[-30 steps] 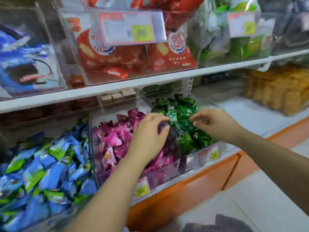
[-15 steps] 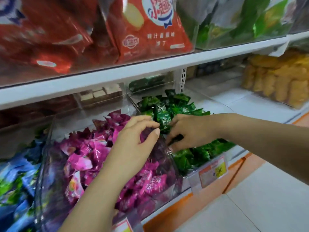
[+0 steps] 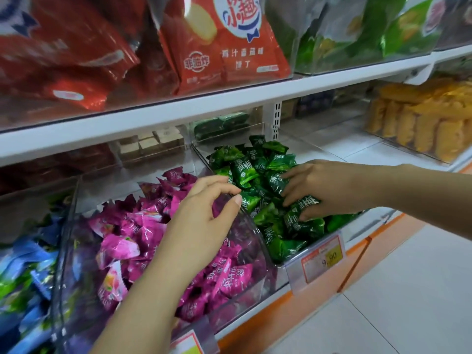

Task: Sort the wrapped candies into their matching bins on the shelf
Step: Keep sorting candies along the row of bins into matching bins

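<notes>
Shelf (image 3: pixel 178 116) | left hand (image 3: pixel 201 226) over pink candies (image 3: pixel 127 241) | right hand (image 3: pixel 324 190) grips green candy (image 3: pixel 302 222)

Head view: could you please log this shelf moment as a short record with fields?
left hand: above the pink candies, fingers curled by the clear divider; hold unclear
right hand: among the green candies, gripping one green candy
blue candies: leftmost bin
price tag: front of the green bin

Open-topped bins (image 3: pixel 251 226) under overhanging upper shelf (image 3: pixel 178 113)
</notes>
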`<state>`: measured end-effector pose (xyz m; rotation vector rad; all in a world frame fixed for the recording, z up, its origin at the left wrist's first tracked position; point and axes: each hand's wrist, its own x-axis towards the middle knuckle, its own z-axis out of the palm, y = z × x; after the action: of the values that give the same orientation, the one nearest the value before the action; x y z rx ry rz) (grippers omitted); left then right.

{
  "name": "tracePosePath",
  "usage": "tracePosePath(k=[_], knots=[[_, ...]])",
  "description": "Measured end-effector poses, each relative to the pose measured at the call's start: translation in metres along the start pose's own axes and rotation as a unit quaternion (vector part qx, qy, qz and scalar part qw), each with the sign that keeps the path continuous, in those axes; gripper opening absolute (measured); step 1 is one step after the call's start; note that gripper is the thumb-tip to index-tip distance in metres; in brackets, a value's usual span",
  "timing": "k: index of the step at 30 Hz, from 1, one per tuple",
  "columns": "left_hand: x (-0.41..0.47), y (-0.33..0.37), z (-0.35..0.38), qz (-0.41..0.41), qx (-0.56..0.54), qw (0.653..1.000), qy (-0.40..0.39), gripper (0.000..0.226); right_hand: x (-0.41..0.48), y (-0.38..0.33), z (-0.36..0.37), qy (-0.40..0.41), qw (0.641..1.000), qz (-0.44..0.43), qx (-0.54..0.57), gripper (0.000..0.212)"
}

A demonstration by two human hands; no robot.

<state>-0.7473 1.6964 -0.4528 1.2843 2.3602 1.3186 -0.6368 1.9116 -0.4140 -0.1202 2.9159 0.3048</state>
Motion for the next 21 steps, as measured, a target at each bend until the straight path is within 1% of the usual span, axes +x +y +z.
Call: tracePosePath(k=[2, 5, 7, 10, 12, 15, 16, 19, 21], knots=[[0.0, 0.0, 0.0, 0.002, -0.003, 1.0, -0.001, 0.022, -0.004, 0.002, 0.005, 0.031, 0.999, 0.002, 0.01, 0.046], [0.0, 0.0, 0.001, 0.003, -0.008, 1.0, 0.002, 0.023, -0.005, 0.0, 0.007, 0.084, 0.992, 0.008, 0.089, 0.046], [0.0, -0.001, 0.001, 0.002, -0.006, 1.0, 0.006, 0.025, -0.006, -0.006, 0.0, 0.121, 0.981, 0.022, 0.152, 0.044], [0.001, -0.001, 0.002, 0.003, -0.004, 1.0, 0.008, 0.025, 0.0, -0.018, -0.011, 0.169, 0.962, 0.029, 0.212, 0.036], [0.001, 0.0, 0.002, 0.004, 0.002, 1.0, 0.007, 0.02, 0.012, -0.03, -0.015, 0.147, 0.96, 0.034, 0.235, 0.034], [0.0, 0.0, 0.002, 0.006, 0.006, 1.0, 0.005, 0.015, 0.03, -0.04, -0.012, 0.063, 0.972, 0.035, 0.224, 0.029], [0.0, 0.0, 0.002, 0.006, 0.003, 1.0, 0.004, 0.013, 0.033, -0.041, -0.011, 0.039, 0.97, 0.035, 0.236, 0.026], [0.0, 0.0, 0.001, 0.005, -0.01, 1.0, 0.003, 0.016, 0.032, -0.037, -0.012, -0.024, 0.949, 0.05, 0.31, 0.033], [0.0, 0.0, 0.001, 0.006, -0.011, 1.0, 0.0, 0.019, 0.027, -0.032, -0.011, -0.052, 0.941, 0.066, 0.328, 0.036]])
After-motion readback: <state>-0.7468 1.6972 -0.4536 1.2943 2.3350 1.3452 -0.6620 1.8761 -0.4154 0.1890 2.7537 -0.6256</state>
